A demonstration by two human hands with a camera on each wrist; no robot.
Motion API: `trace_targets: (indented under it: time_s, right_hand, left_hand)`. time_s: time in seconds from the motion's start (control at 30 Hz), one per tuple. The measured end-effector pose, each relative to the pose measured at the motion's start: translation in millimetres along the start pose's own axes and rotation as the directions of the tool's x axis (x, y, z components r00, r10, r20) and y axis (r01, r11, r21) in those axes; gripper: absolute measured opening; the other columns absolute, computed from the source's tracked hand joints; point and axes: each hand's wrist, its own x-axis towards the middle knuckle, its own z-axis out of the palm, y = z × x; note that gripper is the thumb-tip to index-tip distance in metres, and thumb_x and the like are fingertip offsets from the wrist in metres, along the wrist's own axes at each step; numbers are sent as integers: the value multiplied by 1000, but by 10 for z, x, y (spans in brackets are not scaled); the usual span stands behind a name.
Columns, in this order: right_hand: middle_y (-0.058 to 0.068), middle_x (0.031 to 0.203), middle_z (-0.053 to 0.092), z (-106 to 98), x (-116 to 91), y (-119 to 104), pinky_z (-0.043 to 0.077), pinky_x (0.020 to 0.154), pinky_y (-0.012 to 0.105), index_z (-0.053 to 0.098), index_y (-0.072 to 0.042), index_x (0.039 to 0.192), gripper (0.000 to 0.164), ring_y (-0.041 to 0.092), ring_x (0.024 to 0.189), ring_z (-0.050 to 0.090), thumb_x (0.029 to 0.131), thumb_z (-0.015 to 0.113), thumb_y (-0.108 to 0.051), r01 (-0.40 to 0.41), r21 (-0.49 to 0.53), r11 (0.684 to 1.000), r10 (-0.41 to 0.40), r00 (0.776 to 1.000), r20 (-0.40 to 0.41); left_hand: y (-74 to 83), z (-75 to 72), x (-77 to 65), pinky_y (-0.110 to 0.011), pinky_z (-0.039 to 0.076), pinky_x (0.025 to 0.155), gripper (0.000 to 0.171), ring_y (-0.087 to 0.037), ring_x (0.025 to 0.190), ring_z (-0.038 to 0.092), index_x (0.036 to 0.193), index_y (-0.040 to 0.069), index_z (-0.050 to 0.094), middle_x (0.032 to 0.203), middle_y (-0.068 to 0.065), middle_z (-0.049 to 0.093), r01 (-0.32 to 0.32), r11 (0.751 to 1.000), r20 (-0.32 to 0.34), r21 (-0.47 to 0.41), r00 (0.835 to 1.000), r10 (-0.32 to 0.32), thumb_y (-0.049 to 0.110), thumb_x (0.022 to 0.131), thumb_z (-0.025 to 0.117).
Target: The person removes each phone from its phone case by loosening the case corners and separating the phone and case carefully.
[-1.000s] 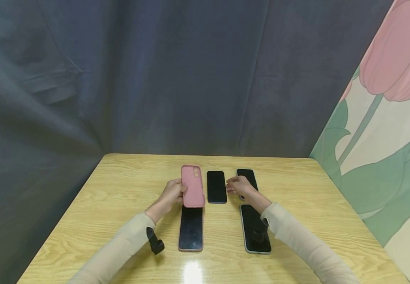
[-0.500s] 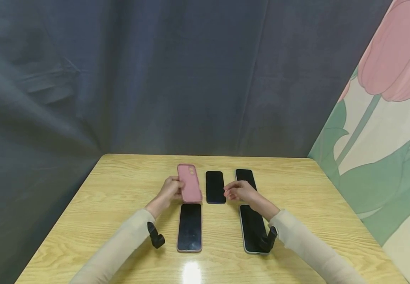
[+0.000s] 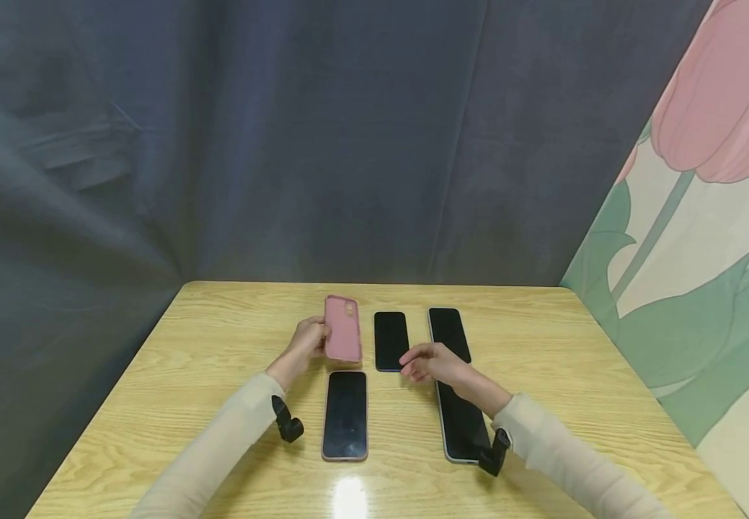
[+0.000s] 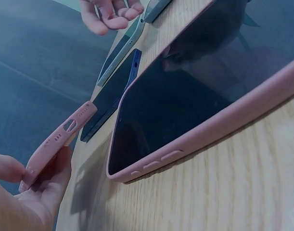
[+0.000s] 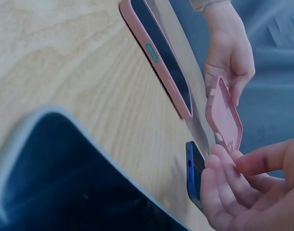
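My left hand (image 3: 304, 342) pinches a pink phone case (image 3: 343, 330) by its left side. The case is tilted up off the table, its hollow inside and camera cutout facing me. In the left wrist view the thumb lies on one face of the case (image 4: 53, 147), the fingers on the other. My right hand (image 3: 437, 362) hovers with loosely bent fingers by the lower right corner of a bare dark-blue phone (image 3: 390, 340), holding nothing. The right wrist view shows its fingers (image 5: 228, 185) in front of that phone; whether they touch it I cannot tell.
A phone in a pink case (image 3: 345, 417) lies screen up nearest my left arm. On the right, two light-edged phones lie in line, the far one (image 3: 447, 326) and the near one (image 3: 462, 424) partly under my right arm. A dark curtain (image 3: 348, 144) hangs behind the table.
The pink case has moved away from me and slightly left in my left hand, uncovering the phone below it. My right hand has come back a little towards me.
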Motion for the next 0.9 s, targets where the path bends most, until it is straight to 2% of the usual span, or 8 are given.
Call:
trace_targets:
  time_s: [0.17, 0.43, 0.73, 0.9]
  right_hand:
    - [23, 94, 61, 65, -27, 30, 47, 77, 47, 51, 10, 109, 23, 38, 85, 57, 92, 39, -1, -3, 18, 1000, 2, 999, 34]
    - [24, 95, 60, 117, -48, 35, 47, 77, 46, 51, 10, 109, 23, 38, 85, 57, 90, 40, 3, -16, 36, 999, 14, 999, 51]
    - [25, 95, 60, 141, -26, 45, 48, 76, 46, 50, 12, 108, 23, 39, 84, 57, 92, 41, -1, -1, 42, 999, -2, 997, 80]
    - [25, 95, 59, 144, -30, 42, 48, 76, 46, 50, 12, 108, 23, 39, 84, 56, 92, 41, -2, -4, 43, 999, 0, 997, 83]
  left_hand:
    - [-22, 3, 33, -34, 49, 68, 48, -23, 80, 58, 131, 4, 38, 106, -17, 55, 13, 1000, 3, 5, 1000, -13, 2, 83, 40]
    - [-49, 54, 93, -31, 50, 64, 48, -22, 80, 55, 130, 1, 39, 106, -18, 54, 4, 999, -4, 45, 1000, -4, 0, 82, 38]
    - [-109, 87, 133, -26, 42, 51, 50, -19, 69, 50, 127, -3, 42, 101, -20, 54, -23, 992, -13, 123, 1000, 25, -6, 77, 39]
    - [-139, 78, 174, -28, 48, 57, 48, -20, 76, 54, 126, -5, 42, 108, -21, 54, -32, 989, -32, 144, 999, 37, -5, 77, 43]
